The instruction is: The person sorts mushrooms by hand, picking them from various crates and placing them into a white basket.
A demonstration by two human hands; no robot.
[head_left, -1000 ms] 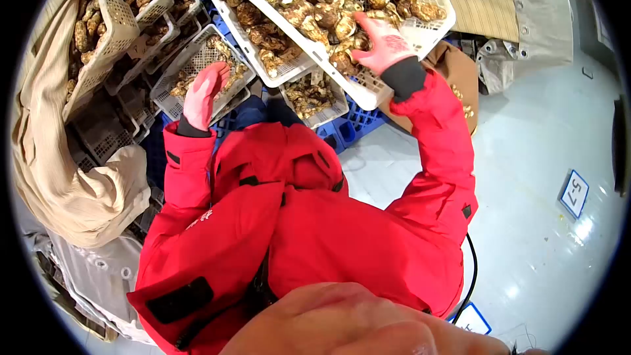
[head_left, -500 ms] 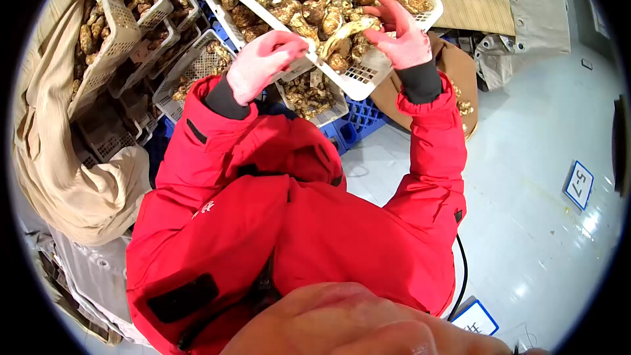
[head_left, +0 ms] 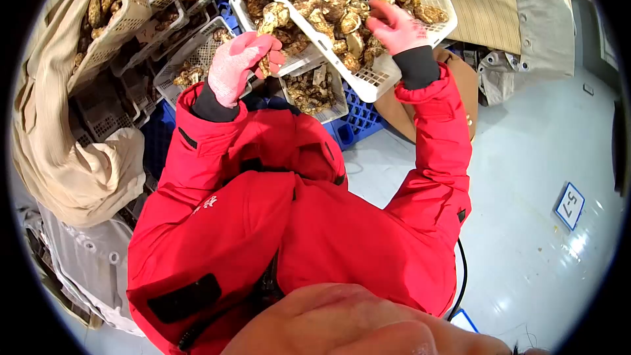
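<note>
My left hand (head_left: 240,66), in a pink glove, is closed around a brown and cream mushroom (head_left: 273,18), just left of the upper white basket (head_left: 369,85). That basket is tilted and heaped with mushrooms. Over its right part my right hand (head_left: 396,28), also pink-gloved, has its fingers apart at the edge of the pile; nothing is seen held in it. A second white basket (head_left: 309,59) with mushrooms lies partly hidden underneath, and a smaller one (head_left: 336,109) with little mushrooms sits below.
Stacked white crates (head_left: 137,10) of mushrooms stand at the left beside a beige cloth (head_left: 98,187). A blue pallet (head_left: 358,118) lies under the baskets. Right of it are a brown bag (head_left: 465,82) and a "5-7" floor sign (head_left: 570,206).
My left hand has moved from the side crate to the upper basket, then back left, and now holds a mushroom. My right hand had one end of a mushroom earlier and has let go.
</note>
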